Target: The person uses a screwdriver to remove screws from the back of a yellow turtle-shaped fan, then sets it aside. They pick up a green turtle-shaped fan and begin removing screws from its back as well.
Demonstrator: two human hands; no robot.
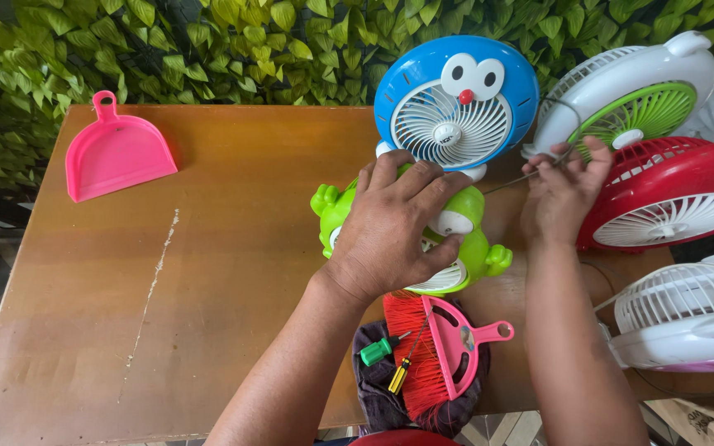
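Leafy green wall (59, 49) fills the top of the frame, and below it sits a brown wooden table (233, 272) with a pale scratch running down its left half. Pink dustpan (113, 153) lies at upper left, well apart from everything else.

Left hand (394, 227) is spread flat, palm down, over a green frog fan (464, 239) in the middle of the frame, fingers curled over its top edge. Right hand (564, 194), just right of it, is pinching a thin wire (510, 180), fingers closed on it.

Behind the frog fan stands a blue cat-face fan (456, 95), touching it or nearly so. Upper right has a white-and-green fan (630, 99), then a red fan (671, 194) under it, and a white fan (687, 318) at right edge.

Bottom centre: a red brush (411, 355) with a small pink dustpan (456, 339) on it, plus a green screwdriver (378, 351), all on a dark cloth (373, 392).
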